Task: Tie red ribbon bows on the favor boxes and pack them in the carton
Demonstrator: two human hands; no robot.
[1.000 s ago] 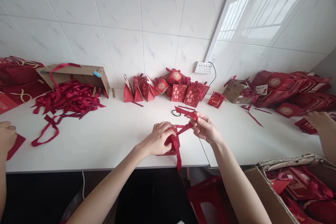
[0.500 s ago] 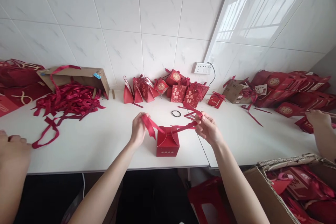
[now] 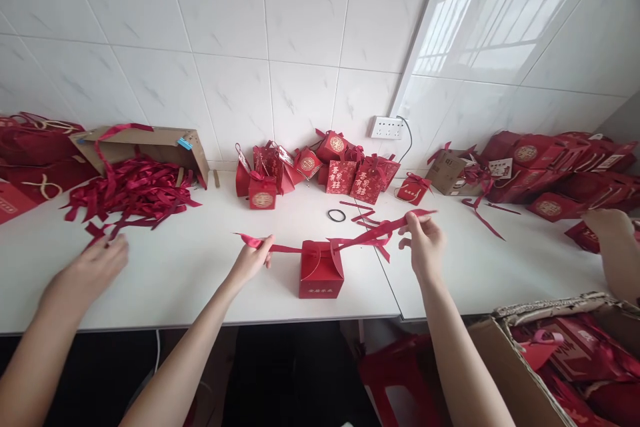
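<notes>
A small red gift box stands upright on the white table in front of me, its curved top flaps folded together. A red ribbon runs through the top of the box and stretches out to both sides. My left hand pinches one end, left of the box. Out to the right and a little higher, my right hand pinches the other end between thumb and fingers. Neither hand touches the box itself. Some loose ribbon lies behind the box's right side.
A co-worker's hand holds ribbon by a ribbon heap at left; another person's hand is at far right. Several finished boxes line the wall. A black ring lies behind my box. A carton stands front right.
My hands have moved apart, drawing the ribbon ends outward and straighter. The co-worker's hand at left has reached toward the ribbon heap. Another small red box now stands before the back row.
</notes>
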